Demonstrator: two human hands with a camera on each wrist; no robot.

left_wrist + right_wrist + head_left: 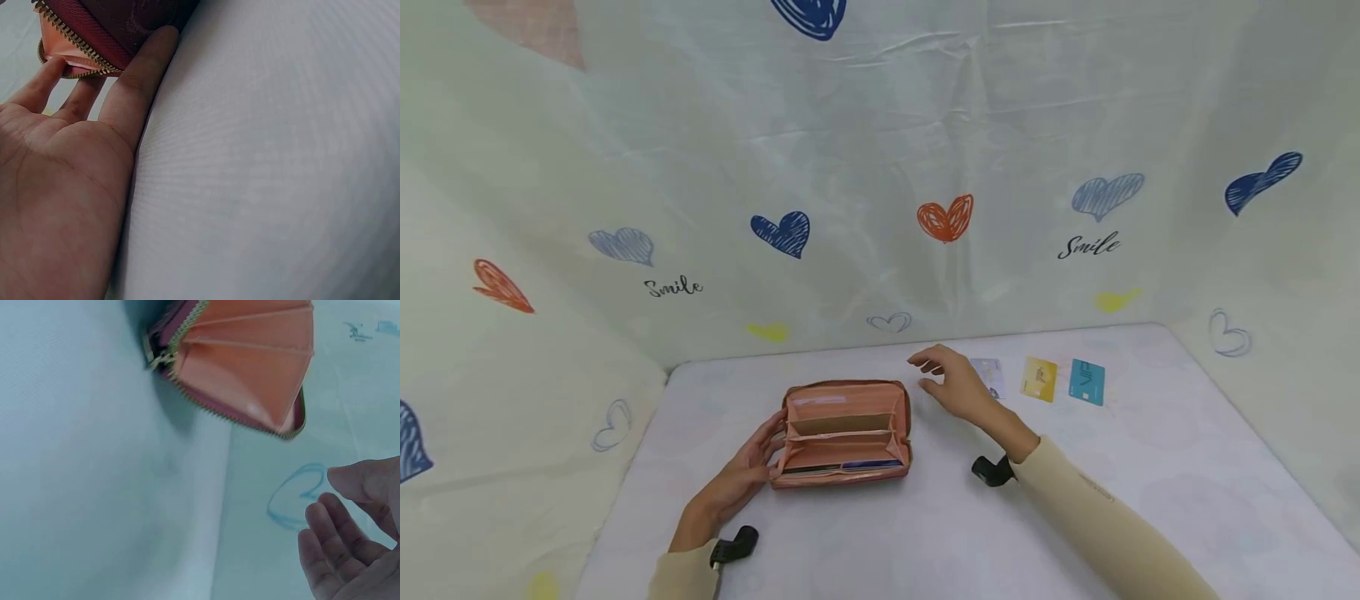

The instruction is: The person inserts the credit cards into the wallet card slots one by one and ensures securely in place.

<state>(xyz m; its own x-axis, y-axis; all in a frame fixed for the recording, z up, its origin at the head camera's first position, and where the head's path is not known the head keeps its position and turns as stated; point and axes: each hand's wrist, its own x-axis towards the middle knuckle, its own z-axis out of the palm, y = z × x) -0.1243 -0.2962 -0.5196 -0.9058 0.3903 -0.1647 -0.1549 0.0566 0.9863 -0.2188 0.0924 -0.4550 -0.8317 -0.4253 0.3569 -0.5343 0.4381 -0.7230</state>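
Left grip (745,470) pinches left edge of unzipped wallet (841,478) just below frame centre, right grip (957,387) loosely curled, empty, up and right of it; I'd brace lightly there so the pockets (838,451) stay gaping, unsquashed.

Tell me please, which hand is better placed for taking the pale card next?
Likely the right hand: it looks empty and is close to the pale card, while the left hand, farther away, holds the open wallet.
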